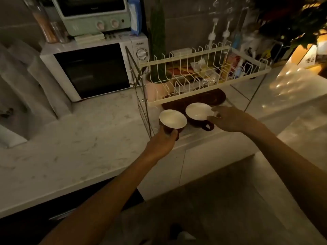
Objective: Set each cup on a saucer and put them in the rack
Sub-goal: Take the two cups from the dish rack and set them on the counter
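Note:
Two dark brown cups with white insides sit low in front of the cream wire rack (194, 100). My left hand (161, 144) grips the left cup (173, 119) from below and holds it just outside the rack's metal leg. The right cup (199, 111) has its handle pointing toward me, and my right hand (230, 119) pinches its rim at the right side. Behind the cups, under the rack's upper tier, lies a dark brown oval plate or saucer (203, 99). The rack's upper tier holds no dishes.
A white microwave (92, 68) stands left of the rack with a green toaster oven (93, 13) on top. The marble counter (70, 138) stretches left toward a sink. Packets and bottles lie behind the rack. A plant (292, 20) hangs at the top right.

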